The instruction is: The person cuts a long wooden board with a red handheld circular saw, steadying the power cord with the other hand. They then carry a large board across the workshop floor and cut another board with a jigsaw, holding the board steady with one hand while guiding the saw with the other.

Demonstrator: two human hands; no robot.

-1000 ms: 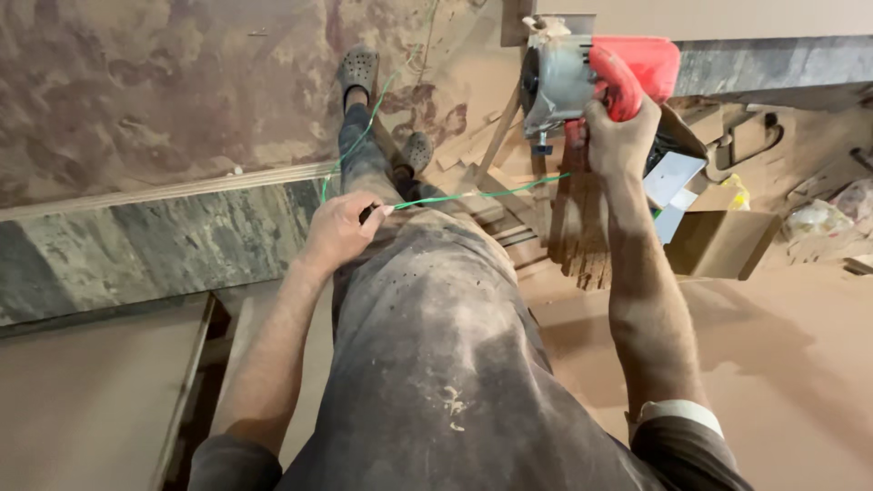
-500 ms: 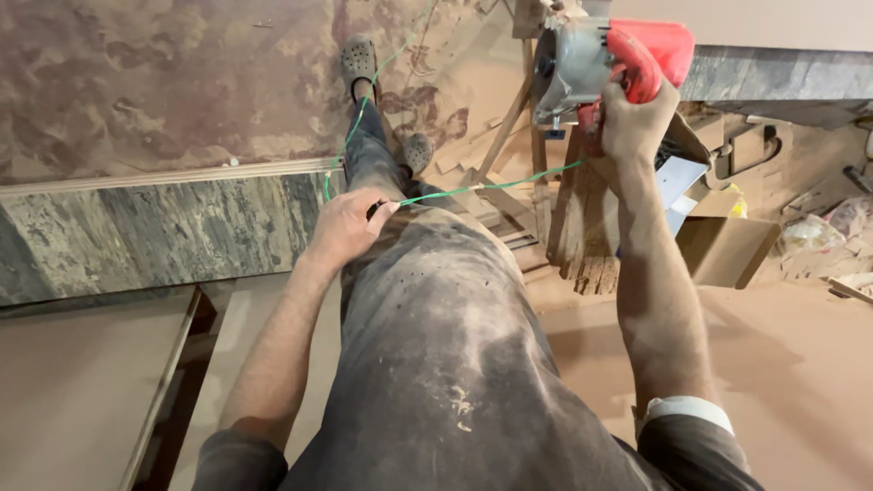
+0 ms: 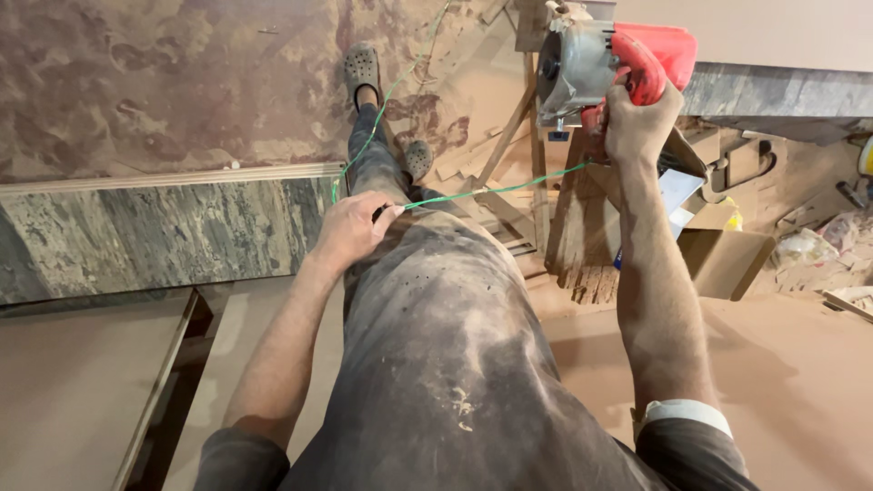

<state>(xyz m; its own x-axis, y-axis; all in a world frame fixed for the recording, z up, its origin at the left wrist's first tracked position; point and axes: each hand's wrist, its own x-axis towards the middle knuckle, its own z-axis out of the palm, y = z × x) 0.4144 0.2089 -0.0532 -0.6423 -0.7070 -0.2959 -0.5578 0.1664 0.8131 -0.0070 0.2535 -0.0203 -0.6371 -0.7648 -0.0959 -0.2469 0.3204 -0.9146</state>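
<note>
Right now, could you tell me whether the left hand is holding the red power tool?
No, the left hand pinches the green cord, while the right hand grips the red power tool.

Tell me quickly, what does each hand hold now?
Left hand: closed, pinching the green cord.
Right hand: closed around the red handle of the power saw.

In my right hand (image 3: 639, 123) is a saw (image 3: 605, 64) with a red handle and grey metal body. Its cord (image 3: 491, 191), pinched in my left hand (image 3: 350, 232), is bright green. My trousers (image 3: 436, 345) are dark grey with pale dust smears. The slab (image 3: 164, 227) is mottled grey-green, the floor (image 3: 800, 382) dusty orange-brown.
</note>
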